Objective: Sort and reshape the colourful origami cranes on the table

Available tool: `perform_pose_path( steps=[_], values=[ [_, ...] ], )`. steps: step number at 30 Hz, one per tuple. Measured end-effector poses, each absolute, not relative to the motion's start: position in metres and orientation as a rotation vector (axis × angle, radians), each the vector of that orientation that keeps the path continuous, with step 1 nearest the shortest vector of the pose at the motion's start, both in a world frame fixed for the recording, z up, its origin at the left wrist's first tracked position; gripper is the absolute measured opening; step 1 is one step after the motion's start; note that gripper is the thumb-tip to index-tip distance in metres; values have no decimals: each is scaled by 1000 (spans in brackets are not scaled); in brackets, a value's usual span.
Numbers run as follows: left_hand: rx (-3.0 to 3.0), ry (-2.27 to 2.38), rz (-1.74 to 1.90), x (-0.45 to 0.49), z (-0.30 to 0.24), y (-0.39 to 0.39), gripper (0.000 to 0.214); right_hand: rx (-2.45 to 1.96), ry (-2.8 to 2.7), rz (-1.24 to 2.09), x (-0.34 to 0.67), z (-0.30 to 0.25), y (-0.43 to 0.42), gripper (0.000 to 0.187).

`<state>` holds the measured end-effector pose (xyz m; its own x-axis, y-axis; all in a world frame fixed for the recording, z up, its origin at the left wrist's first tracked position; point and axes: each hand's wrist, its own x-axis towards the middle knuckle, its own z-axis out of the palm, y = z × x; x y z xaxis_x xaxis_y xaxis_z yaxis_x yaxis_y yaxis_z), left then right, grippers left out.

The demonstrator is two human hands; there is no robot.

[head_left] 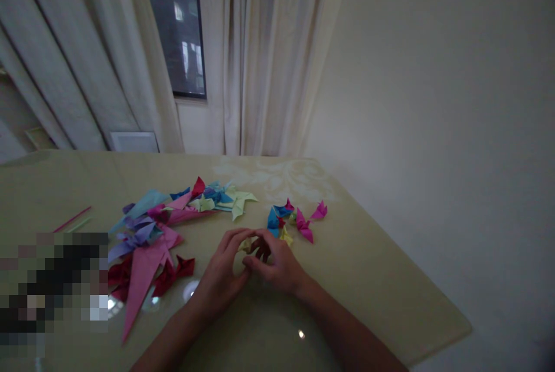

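My left hand (224, 272) and my right hand (277, 263) meet over the table, fingers pinched together on a small yellow folded paper piece (245, 245). Both hands rest on the glossy yellowish table top (368, 268). Just beyond my right hand lies a small cluster of folded paper pieces (291, 220) in blue, pink and yellow.
A larger heap of coloured folded papers (165, 216) spreads to the left, with a long pink pointed fold (141, 279) and dark red pieces (173, 272) nearer me. Thin pink and green sticks (71, 220) lie far left. Curtains and a dark window stand behind; the table's right edge is close.
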<state>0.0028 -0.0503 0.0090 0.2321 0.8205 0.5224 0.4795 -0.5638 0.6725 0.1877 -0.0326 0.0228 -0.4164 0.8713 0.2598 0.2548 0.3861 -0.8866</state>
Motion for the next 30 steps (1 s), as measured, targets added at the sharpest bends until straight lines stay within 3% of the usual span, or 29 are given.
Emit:
perform_pose_path(
  steps=[7,15,21,26,30],
  values=[
    [2103,1107,1288,2,4,-49,49,-988,-1756,1095,189,23,-29,31],
    [1942,1353,1283,-3,13,-47,32,-953,-1774,1118,190,20,-30,31],
    [1717,1175,1197,-3,9,-44,35,-901,-1850,878,196,32,-30,42],
    [1590,1078,1140,1,9,-45,42,-833,-1892,831,199,33,-27,23],
    [1983,1413,1104,-10,16,-42,42,-928,-1865,724,211,36,-17,17]
  ],
)
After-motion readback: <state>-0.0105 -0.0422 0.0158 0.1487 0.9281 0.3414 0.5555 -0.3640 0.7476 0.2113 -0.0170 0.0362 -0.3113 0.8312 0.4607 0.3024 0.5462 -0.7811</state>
